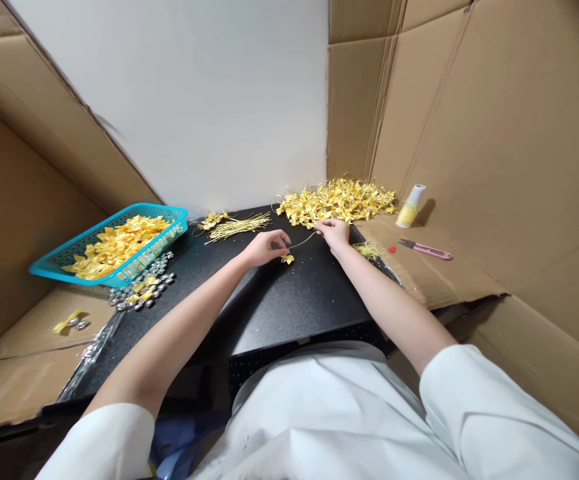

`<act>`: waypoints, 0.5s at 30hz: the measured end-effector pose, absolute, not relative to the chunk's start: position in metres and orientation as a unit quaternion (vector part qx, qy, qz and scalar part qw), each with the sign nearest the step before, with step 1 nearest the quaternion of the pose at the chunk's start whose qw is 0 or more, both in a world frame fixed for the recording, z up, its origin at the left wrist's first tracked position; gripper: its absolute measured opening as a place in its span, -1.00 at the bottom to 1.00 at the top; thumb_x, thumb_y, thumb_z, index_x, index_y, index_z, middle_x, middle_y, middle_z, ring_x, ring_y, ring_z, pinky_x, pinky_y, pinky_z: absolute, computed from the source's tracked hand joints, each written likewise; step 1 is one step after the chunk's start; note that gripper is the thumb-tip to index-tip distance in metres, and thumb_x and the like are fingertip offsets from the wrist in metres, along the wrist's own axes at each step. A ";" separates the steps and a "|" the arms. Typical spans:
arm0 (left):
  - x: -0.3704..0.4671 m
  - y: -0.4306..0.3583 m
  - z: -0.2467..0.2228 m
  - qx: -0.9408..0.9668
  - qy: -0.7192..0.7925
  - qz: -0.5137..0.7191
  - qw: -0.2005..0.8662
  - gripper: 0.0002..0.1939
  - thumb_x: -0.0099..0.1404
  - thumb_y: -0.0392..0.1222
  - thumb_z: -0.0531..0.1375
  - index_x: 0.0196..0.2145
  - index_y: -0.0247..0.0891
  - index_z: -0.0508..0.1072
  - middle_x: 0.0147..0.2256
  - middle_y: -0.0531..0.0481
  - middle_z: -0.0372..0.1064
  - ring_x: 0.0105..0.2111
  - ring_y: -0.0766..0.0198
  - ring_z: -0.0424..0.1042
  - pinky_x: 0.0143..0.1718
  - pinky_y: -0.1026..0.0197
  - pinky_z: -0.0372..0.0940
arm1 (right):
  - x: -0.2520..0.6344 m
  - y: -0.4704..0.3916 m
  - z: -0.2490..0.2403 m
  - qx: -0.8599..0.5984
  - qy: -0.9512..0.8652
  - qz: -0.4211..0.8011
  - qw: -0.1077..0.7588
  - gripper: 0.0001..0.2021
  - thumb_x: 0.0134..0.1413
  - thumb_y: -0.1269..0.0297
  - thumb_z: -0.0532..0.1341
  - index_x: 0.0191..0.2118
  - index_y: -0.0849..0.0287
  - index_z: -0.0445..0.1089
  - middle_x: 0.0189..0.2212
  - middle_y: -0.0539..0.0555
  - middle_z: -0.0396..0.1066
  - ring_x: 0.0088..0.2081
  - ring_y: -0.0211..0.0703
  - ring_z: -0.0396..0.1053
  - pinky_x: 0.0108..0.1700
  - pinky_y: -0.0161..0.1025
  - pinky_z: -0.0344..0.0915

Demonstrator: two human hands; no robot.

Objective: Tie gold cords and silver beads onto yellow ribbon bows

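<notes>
My left hand (266, 248) is closed in a pinch over the dark table, with a small yellow ribbon bow (288, 259) hanging at its fingertips. From there a thin gold cord (303, 241) runs up to my right hand (334, 233), whose thumb and fingers are pinched on the cord's other end. The cord bends slightly between the two hands. Just behind my right hand lies a heap of yellow bows with gold cord loops (339, 200). A bundle of straight gold cords (239, 227) rests beyond my left hand.
At the left stands a blue basket (49, 268) full of yellow bows (119, 247). Silver beads (162, 280) lie beside it on the black table (264, 320). On the right are pink-handled thread snips (432, 251), a thread spool (409, 210) and yellow thread scraps (368, 249). Cardboard walls (494, 133) flank both sides.
</notes>
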State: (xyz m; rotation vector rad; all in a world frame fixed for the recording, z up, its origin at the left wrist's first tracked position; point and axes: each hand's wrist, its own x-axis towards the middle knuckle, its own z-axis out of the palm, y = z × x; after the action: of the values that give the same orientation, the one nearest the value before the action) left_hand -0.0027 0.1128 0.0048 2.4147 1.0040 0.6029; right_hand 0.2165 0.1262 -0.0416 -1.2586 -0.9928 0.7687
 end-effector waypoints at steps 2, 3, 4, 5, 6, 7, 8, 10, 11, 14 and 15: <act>-0.003 0.113 0.004 0.873 0.370 0.218 0.233 -0.78 0.13 -0.09 0.24 -0.30 -0.25 0.43 -0.42 0.02 0.52 -0.42 0.31 0.40 -0.34 0.28 0.19 | 0.217 0.121 -0.038 -0.609 -0.479 0.278 0.568 -0.73 -0.20 0.26 0.36 -0.28 0.22 0.49 -0.44 0.05 0.50 -0.32 -0.11 0.45 -0.14 -0.14 0.34; -0.002 0.112 0.004 0.871 0.372 0.216 0.237 -0.78 0.13 -0.09 0.24 -0.29 -0.25 0.42 -0.43 0.02 0.52 -0.42 0.31 0.40 -0.35 0.28 0.19 | 0.217 0.117 -0.035 -0.636 -0.502 0.234 0.537 -0.70 -0.19 0.31 0.36 -0.22 0.22 0.49 -0.36 0.09 0.50 -0.25 -0.06 0.44 -0.10 -0.11 0.32; -0.002 0.112 0.004 0.869 0.375 0.215 0.240 -0.78 0.13 -0.08 0.24 -0.29 -0.25 0.41 -0.43 0.02 0.51 -0.42 0.31 0.40 -0.35 0.28 0.19 | 0.216 0.113 -0.032 -0.653 -0.530 0.189 0.508 -0.67 -0.17 0.34 0.35 -0.18 0.22 0.48 -0.26 0.14 0.49 -0.17 -0.01 0.41 -0.06 -0.08 0.30; -0.002 0.112 0.005 0.868 0.376 0.215 0.241 -0.78 0.13 -0.08 0.23 -0.30 -0.25 0.41 -0.42 0.02 0.51 -0.42 0.31 0.40 -0.35 0.28 0.19 | 0.214 0.108 -0.029 -0.659 -0.560 0.143 0.481 -0.67 -0.14 0.34 0.34 -0.15 0.22 0.47 -0.15 0.18 0.45 -0.08 0.04 0.36 -0.02 -0.05 0.27; -0.002 0.112 0.005 0.867 0.378 0.217 0.241 -0.78 0.12 -0.07 0.24 -0.32 -0.25 0.39 -0.42 0.02 0.51 -0.42 0.30 0.40 -0.35 0.28 0.19 | 0.212 0.104 -0.026 -0.653 -0.595 0.105 0.457 -0.69 -0.10 0.34 0.32 -0.14 0.21 0.48 -0.06 0.21 0.39 -0.01 0.08 0.30 0.01 -0.03 0.24; -0.001 0.111 0.005 0.865 0.379 0.220 0.243 -0.78 0.11 -0.07 0.24 -0.33 -0.25 0.38 -0.43 0.03 0.50 -0.42 0.30 0.40 -0.35 0.28 0.19 | 0.208 0.100 -0.023 -0.633 -0.638 0.080 0.432 -0.72 -0.06 0.32 0.30 -0.15 0.19 0.49 0.00 0.20 0.34 0.04 0.10 0.25 0.04 -0.01 0.21; -0.001 0.111 0.005 0.863 0.380 0.223 0.247 -0.76 0.10 -0.06 0.24 -0.35 -0.24 0.36 -0.43 0.04 0.49 -0.42 0.30 0.40 -0.35 0.28 0.20 | 0.204 0.096 -0.021 -0.599 -0.687 0.070 0.404 -0.77 -0.01 0.29 0.28 -0.17 0.15 0.50 0.02 0.18 0.32 0.07 0.10 0.20 0.06 0.00 0.18; -0.001 0.111 0.005 0.857 0.380 0.232 0.259 -0.73 0.07 -0.04 0.26 -0.37 -0.24 0.32 -0.45 0.06 0.46 -0.42 0.30 0.40 -0.35 0.28 0.20 | 0.194 0.090 -0.020 -0.520 -0.778 0.077 0.343 -0.84 0.09 0.26 0.24 -0.21 0.08 0.53 0.00 0.11 0.34 0.08 0.07 0.16 0.09 0.03 0.13; -0.002 0.111 0.005 0.854 0.381 0.235 0.264 -0.71 0.05 -0.03 0.27 -0.38 -0.23 0.30 -0.45 0.06 0.46 -0.42 0.30 0.40 -0.35 0.28 0.21 | 0.190 0.088 -0.020 -0.492 -0.807 0.085 0.315 -0.85 0.12 0.24 0.22 -0.23 0.06 0.54 -0.01 0.10 0.36 0.07 0.05 0.16 0.09 0.04 0.11; -0.003 0.113 0.004 0.848 0.383 0.239 0.277 -0.68 0.03 -0.01 0.28 -0.40 -0.22 0.25 -0.45 0.05 0.46 -0.42 0.30 0.40 -0.35 0.28 0.21 | 0.180 0.086 -0.022 -0.472 -0.832 0.102 0.274 -0.84 0.18 0.24 0.19 -0.30 0.07 0.54 -0.07 0.08 0.40 0.02 0.03 0.16 0.05 0.03 0.09; -0.004 0.114 0.003 0.845 0.384 0.238 0.286 -0.67 0.02 -0.01 0.29 -0.40 -0.22 0.25 -0.46 0.04 0.47 -0.43 0.30 0.41 -0.35 0.28 0.21 | 0.179 0.086 -0.023 -0.474 -0.830 0.105 0.273 -0.83 0.18 0.24 0.19 -0.32 0.08 0.55 -0.10 0.08 0.40 0.00 0.01 0.16 0.03 0.02 0.09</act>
State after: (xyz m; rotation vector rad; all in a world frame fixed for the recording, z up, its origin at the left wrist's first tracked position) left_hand -0.0038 0.1142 0.0031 2.2589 1.0258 0.6365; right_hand 0.1792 0.0856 -0.0226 -1.2763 -2.2338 0.2835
